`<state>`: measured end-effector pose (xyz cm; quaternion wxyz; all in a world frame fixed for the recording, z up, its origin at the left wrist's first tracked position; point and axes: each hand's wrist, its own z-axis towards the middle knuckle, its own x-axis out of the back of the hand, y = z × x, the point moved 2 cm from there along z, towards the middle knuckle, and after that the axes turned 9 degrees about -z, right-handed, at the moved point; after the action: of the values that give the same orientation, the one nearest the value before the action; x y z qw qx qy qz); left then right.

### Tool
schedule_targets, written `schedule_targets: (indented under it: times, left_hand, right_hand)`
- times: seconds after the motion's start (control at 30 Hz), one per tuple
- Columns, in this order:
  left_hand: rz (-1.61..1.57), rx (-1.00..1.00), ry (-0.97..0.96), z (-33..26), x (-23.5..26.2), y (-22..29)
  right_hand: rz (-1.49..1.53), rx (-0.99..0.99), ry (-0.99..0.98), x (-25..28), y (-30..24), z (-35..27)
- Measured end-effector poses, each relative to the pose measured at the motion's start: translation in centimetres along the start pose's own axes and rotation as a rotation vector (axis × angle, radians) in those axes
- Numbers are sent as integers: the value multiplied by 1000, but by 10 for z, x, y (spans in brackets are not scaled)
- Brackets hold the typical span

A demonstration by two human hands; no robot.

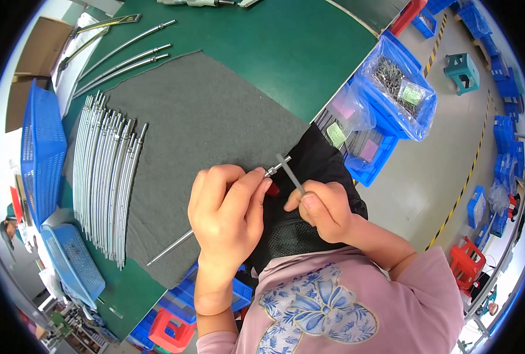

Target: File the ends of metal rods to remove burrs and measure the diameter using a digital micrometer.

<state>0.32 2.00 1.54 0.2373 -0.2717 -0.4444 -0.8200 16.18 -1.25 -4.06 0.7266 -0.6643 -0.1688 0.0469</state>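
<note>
My left hand [224, 206] is closed around a slim silver metal rod [171, 248], held slantwise over the edge of a dark grey cloth [200, 112]. The rod's stepped, collared end pokes out past my left fingertips. In my right hand [326, 209] a narrow grey stick [292, 176] is pinched between thumb and fingers. Its upper part crosses the rod near the tip and appears to touch it; whether it is a file or a stone I cannot tell. Left of my hands, many similar rods [106, 183] lie side by side on the cloth.
Several rods [135, 61] lie at the far left of the green table [262, 41]. Blue baskets [44, 153] line its left edge. On the right stand blue bins, one a lined bin [419, 121] of small metal parts. A green stool [462, 74] stands on the floor beyond.
</note>
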Motion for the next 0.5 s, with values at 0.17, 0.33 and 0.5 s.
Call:
schedule_targets:
  times: [0.17,0.33,0.5]
  left_hand:
    - [-26,-21,36,-1,-1,-3]
    - [-33,-6,62,-2,-1,-2]
    - [-38,-17,64,-2,-2,-2]
  right_hand:
    - [57,-74,-114,-3,-1,5]
    - [27,11,-46,-8,-1,8]
    - [-38,30,-38,-5,-7,10]
